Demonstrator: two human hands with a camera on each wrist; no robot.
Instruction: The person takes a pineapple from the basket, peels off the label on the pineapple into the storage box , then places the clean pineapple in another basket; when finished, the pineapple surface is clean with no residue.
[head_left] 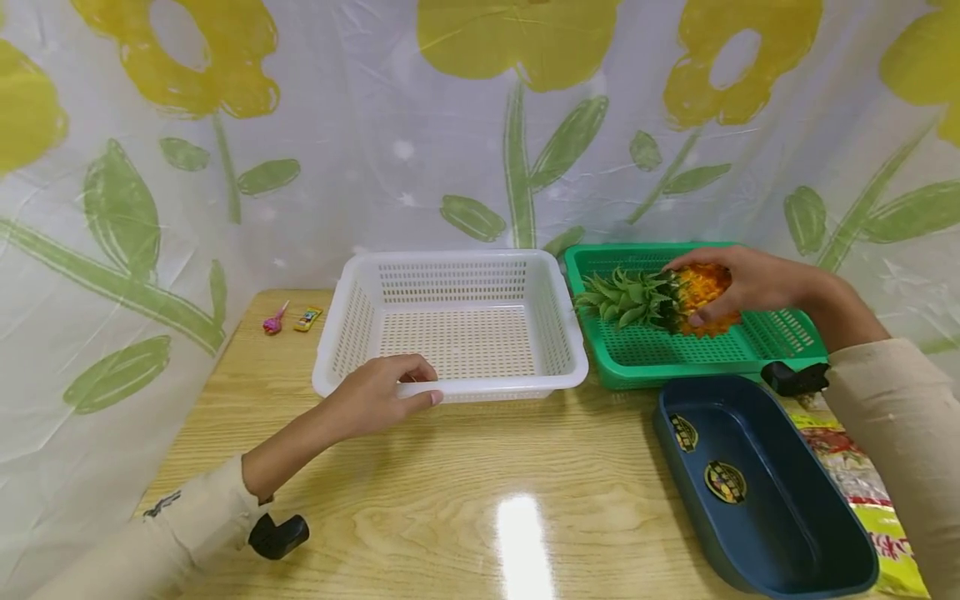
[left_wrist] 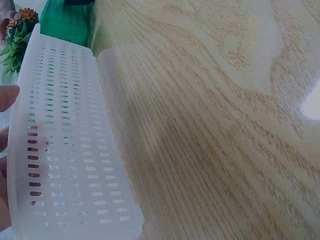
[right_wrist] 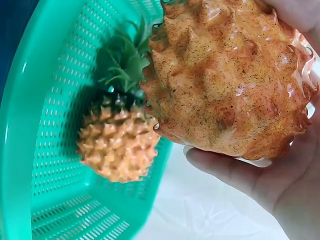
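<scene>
Nearest the viewer, at about 5 o'clock on the counter [head_left: 420, 500], lies a dark blue tray [head_left: 757, 492]. At 9 o'clock the left hand [head_left: 375, 396] curls its fingers over the near rim of the white basket [head_left: 450, 321]. Farther back, at 2 o'clock, the right hand [head_left: 742, 279] grips a pineapple [head_left: 693, 296] above the green basket [head_left: 780, 333], fingers wrapped round the fruit. A second, smaller pineapple [right_wrist: 117, 145] lies inside that basket.

Glossy wood-grain table [head_left: 465, 500]; perforated plastic baskets, white [head_left: 450, 387] and green [head_left: 780, 333]; smooth blue plastic tray [head_left: 780, 500]; bumpy, shiny pineapple [head_left: 701, 287].
</scene>
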